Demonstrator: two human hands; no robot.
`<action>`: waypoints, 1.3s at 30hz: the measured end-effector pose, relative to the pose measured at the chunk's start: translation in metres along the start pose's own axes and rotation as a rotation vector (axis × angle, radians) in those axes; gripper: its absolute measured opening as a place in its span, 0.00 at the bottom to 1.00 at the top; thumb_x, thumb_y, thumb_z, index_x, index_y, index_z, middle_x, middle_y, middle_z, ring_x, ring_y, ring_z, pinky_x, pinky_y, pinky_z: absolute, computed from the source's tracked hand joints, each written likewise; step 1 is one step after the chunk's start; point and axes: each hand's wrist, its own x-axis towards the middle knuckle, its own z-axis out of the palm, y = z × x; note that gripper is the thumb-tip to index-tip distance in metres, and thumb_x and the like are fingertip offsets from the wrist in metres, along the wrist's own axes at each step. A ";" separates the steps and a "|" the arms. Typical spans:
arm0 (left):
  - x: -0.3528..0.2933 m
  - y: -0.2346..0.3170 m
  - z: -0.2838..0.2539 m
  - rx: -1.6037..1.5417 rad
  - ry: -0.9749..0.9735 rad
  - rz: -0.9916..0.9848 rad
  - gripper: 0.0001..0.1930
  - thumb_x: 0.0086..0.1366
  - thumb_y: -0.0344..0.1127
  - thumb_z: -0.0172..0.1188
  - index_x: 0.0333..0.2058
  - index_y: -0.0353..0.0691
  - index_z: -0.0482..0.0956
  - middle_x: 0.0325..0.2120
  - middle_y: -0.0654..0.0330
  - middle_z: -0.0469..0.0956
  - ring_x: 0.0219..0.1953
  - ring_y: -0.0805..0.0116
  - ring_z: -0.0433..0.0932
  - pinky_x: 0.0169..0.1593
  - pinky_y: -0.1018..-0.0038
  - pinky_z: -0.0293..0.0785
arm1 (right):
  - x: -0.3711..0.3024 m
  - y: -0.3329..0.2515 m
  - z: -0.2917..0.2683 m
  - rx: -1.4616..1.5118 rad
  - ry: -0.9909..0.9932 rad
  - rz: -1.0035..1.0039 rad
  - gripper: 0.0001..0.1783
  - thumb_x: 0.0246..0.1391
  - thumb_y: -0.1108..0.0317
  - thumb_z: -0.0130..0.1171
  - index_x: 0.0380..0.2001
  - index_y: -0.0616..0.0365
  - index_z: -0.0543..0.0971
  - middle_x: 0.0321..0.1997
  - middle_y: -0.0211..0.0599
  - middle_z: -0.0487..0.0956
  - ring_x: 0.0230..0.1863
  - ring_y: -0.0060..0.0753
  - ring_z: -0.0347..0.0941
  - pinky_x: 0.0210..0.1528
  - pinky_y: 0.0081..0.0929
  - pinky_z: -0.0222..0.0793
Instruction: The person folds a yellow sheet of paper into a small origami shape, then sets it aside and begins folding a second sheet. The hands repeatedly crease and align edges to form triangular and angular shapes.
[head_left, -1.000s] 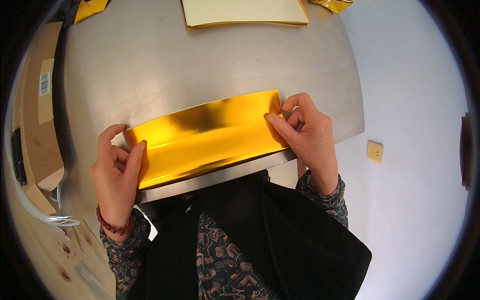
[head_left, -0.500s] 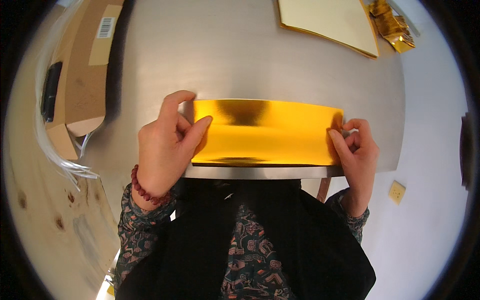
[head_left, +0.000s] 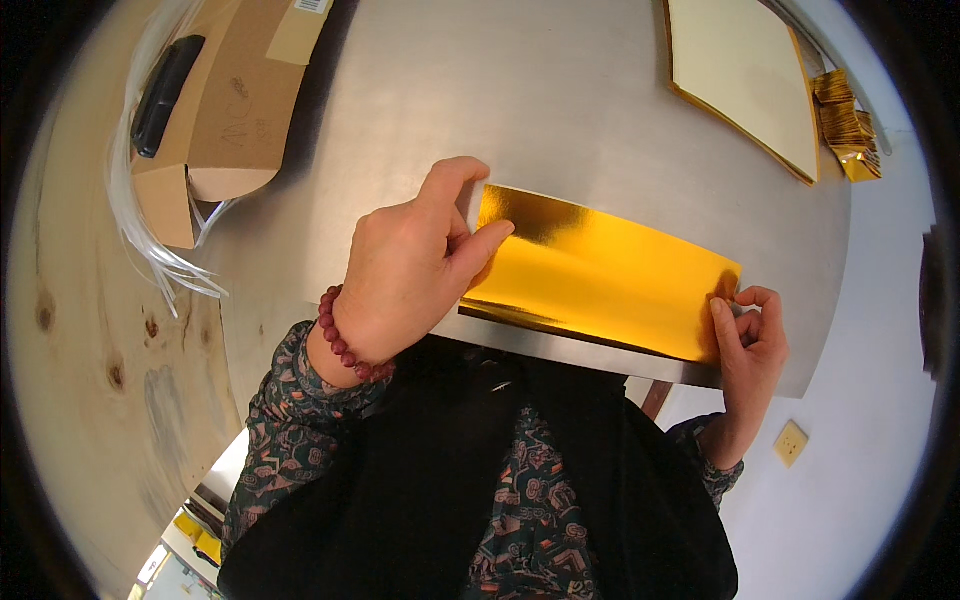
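This looks like a small paper-craft workshop, though whether it sits inside a home I cannot tell. The signs are at the metal worktop (head_left: 480, 90) — a gold foil sheet (head_left: 610, 272), a stack of cream-faced paper (head_left: 745, 80), folded gold pieces (head_left: 848, 120) — with a cardboard box (head_left: 240, 110) and knotty plywood (head_left: 90, 330) to the left, a pale wall (head_left: 860, 400) right.
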 end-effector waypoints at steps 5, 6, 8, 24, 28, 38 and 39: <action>0.000 -0.004 0.004 -0.010 0.044 0.019 0.23 0.68 0.36 0.75 0.58 0.41 0.79 0.18 0.62 0.81 0.19 0.72 0.80 0.26 0.75 0.73 | 0.000 0.000 0.000 -0.020 0.000 0.024 0.11 0.64 0.70 0.73 0.43 0.55 0.79 0.17 0.19 0.68 0.21 0.10 0.59 0.26 0.18 0.53; 0.000 -0.005 0.004 -0.010 0.041 0.015 0.23 0.68 0.35 0.75 0.58 0.41 0.78 0.18 0.62 0.81 0.19 0.72 0.81 0.26 0.75 0.73 | 0.000 -0.001 0.000 -0.010 0.002 0.004 0.11 0.64 0.70 0.73 0.43 0.55 0.79 0.17 0.18 0.68 0.21 0.10 0.59 0.26 0.18 0.53; 0.000 -0.004 0.004 -0.008 0.047 0.015 0.23 0.68 0.35 0.75 0.58 0.41 0.78 0.18 0.61 0.81 0.20 0.72 0.81 0.26 0.75 0.73 | 0.000 -0.001 0.000 -0.002 0.003 0.018 0.11 0.64 0.70 0.73 0.43 0.55 0.79 0.17 0.18 0.68 0.21 0.10 0.59 0.26 0.18 0.53; 0.002 0.002 0.000 0.013 0.009 -0.031 0.22 0.69 0.36 0.74 0.57 0.40 0.78 0.21 0.59 0.84 0.23 0.61 0.86 0.28 0.70 0.79 | 0.000 -0.006 0.000 0.005 0.001 0.011 0.12 0.63 0.70 0.74 0.42 0.55 0.79 0.17 0.20 0.70 0.21 0.10 0.61 0.25 0.18 0.54; 0.003 0.001 0.000 0.037 -0.007 -0.012 0.21 0.69 0.37 0.73 0.57 0.41 0.78 0.20 0.59 0.83 0.22 0.59 0.85 0.28 0.69 0.79 | 0.001 -0.008 -0.001 0.026 -0.017 0.045 0.12 0.63 0.69 0.73 0.42 0.54 0.78 0.17 0.21 0.70 0.21 0.11 0.61 0.25 0.19 0.55; 0.026 0.013 -0.018 0.412 -0.176 0.475 0.22 0.67 0.31 0.69 0.60 0.51 0.82 0.52 0.55 0.80 0.54 0.55 0.80 0.52 0.66 0.82 | 0.001 -0.005 -0.001 -0.017 -0.017 0.020 0.15 0.61 0.62 0.75 0.41 0.53 0.78 0.16 0.26 0.73 0.19 0.17 0.65 0.24 0.23 0.59; 0.032 0.013 -0.020 0.440 -0.212 0.600 0.22 0.67 0.30 0.69 0.60 0.52 0.83 0.55 0.55 0.79 0.57 0.55 0.78 0.57 0.66 0.82 | 0.002 -0.004 0.000 -0.035 -0.006 -0.002 0.15 0.61 0.60 0.76 0.40 0.52 0.78 0.16 0.27 0.73 0.19 0.20 0.67 0.24 0.25 0.61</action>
